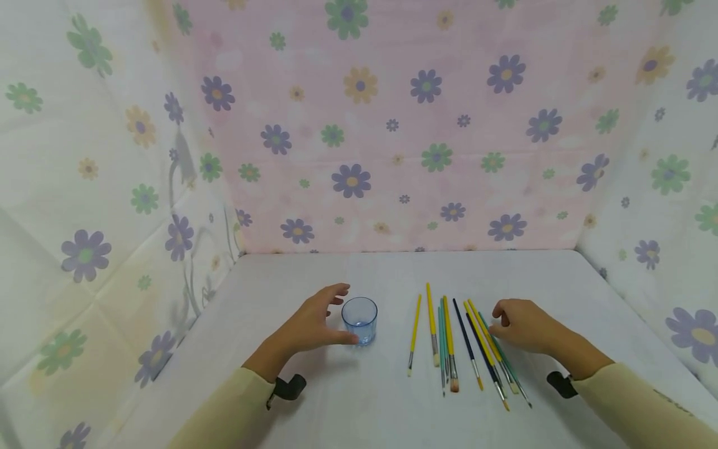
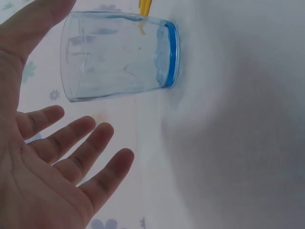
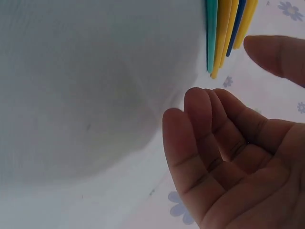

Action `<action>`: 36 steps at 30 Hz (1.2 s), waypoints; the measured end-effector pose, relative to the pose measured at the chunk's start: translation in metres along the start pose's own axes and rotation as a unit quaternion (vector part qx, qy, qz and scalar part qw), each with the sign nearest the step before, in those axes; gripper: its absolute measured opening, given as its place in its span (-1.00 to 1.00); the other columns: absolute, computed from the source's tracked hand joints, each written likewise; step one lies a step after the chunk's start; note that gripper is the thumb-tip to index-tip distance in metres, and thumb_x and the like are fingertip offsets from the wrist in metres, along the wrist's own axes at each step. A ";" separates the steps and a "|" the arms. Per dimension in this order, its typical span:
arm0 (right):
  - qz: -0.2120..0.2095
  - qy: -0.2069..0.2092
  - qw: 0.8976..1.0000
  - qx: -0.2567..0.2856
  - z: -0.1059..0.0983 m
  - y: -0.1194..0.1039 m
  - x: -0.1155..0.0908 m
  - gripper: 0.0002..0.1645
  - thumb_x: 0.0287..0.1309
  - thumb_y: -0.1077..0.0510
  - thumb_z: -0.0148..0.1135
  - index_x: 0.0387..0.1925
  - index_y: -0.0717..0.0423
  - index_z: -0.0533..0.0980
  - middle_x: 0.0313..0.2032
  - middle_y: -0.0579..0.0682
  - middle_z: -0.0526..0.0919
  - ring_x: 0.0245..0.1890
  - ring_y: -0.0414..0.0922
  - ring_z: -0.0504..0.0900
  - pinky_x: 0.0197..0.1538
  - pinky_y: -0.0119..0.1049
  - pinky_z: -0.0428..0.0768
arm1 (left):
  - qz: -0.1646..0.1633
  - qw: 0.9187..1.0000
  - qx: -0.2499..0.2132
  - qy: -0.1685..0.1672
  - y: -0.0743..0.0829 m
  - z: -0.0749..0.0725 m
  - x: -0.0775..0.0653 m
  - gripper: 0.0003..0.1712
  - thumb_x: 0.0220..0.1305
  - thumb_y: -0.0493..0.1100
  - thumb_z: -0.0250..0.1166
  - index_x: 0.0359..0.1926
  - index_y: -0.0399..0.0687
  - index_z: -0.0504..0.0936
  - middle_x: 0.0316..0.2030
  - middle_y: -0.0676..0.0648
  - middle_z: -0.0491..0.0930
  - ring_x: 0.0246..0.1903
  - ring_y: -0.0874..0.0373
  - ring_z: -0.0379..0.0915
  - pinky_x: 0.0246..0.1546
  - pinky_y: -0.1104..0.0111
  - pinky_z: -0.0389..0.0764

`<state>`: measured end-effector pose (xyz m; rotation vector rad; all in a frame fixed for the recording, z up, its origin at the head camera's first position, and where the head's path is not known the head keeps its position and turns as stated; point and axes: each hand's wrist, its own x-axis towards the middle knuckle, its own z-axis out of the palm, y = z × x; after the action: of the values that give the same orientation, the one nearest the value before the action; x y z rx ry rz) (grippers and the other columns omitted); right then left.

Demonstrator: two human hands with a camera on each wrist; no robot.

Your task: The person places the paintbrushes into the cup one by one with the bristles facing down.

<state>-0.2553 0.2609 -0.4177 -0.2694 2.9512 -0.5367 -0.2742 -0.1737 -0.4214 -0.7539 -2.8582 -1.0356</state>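
Observation:
A clear drinking glass with a bluish tint (image 1: 359,321) stands upright on the table. My left hand (image 1: 311,323) is at its left side, thumb and fingers spread apart. In the left wrist view the glass (image 2: 119,57) shows a blue ring at its base, and the curved fingers (image 2: 78,143) are clear of its wall. To the right lie several paintbrushes (image 1: 448,337) with yellow, green and dark blue handles, bristles toward me. My right hand (image 1: 524,325) is just right of them, fingers loosely bent and holding nothing; the right wrist view shows the handle ends (image 3: 221,43) beyond the thumb.
The white-covered table (image 1: 359,405) runs back to a pink flowered cloth (image 1: 392,156). White flowered cloths hang at left (image 1: 112,187) and right. Dark wrist-worn cameras (image 1: 290,387) sit below each sleeve cuff.

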 end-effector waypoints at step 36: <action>0.077 -0.004 0.996 0.044 0.011 0.009 0.014 -0.81 0.04 0.10 0.30 -0.36 0.15 0.55 -0.46 -0.03 0.56 -0.48 -0.13 0.49 -0.44 -0.33 0.52 | -0.088 0.990 -0.113 0.007 0.004 0.019 0.004 -0.06 -0.19 0.17 0.56 0.25 0.25 0.33 0.18 0.11 0.47 0.20 0.05 0.37 0.17 -0.06 0.41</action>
<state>-0.2691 0.2629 -0.4329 -0.0351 2.8985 -0.6401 -0.2735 -0.1578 -0.4337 -0.5049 -2.8695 -1.4004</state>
